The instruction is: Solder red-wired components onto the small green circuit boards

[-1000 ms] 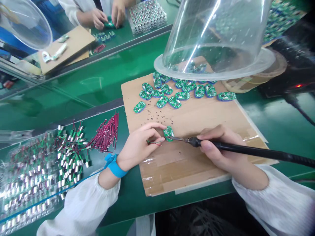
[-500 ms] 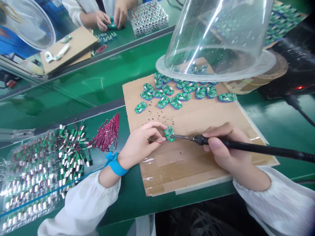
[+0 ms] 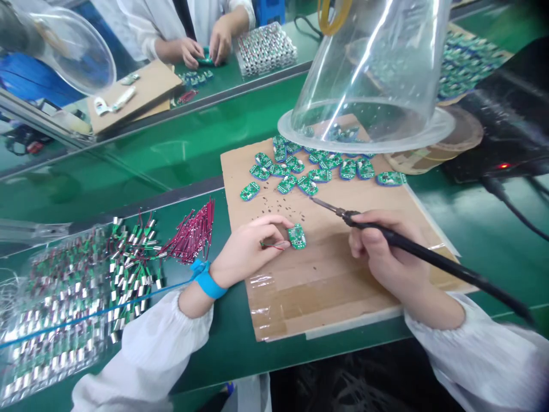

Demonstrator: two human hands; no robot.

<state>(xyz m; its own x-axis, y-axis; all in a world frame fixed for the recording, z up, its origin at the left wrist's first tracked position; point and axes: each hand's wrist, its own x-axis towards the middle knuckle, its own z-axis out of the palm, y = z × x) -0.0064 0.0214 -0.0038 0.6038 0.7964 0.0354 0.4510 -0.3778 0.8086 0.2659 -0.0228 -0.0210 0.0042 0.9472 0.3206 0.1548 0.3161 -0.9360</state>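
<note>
1. Left hand (image 3: 246, 249) is curled, and its fingers look like they're pinching thin red-and-green wires (image 3: 272, 245) right by a small green circuit board (image 3: 297, 236), which lies flat mid-way across the cardboard sheet (image 3: 326, 292).
2. Right hand (image 3: 386, 252) is clenched pen-style on a black soldering iron (image 3: 450, 263), tip lifted just clear of the board.
3. Pro tip: keep that wire pinned dead still and come in at a shallow angle.
4. More green boards (image 3: 309, 169) sit on the far end of the cardboard sheet, partly under a clear acrylic dome (image 3: 364, 74). Left of the sheet there's a tray of wired parts (image 3: 64, 297).
</note>
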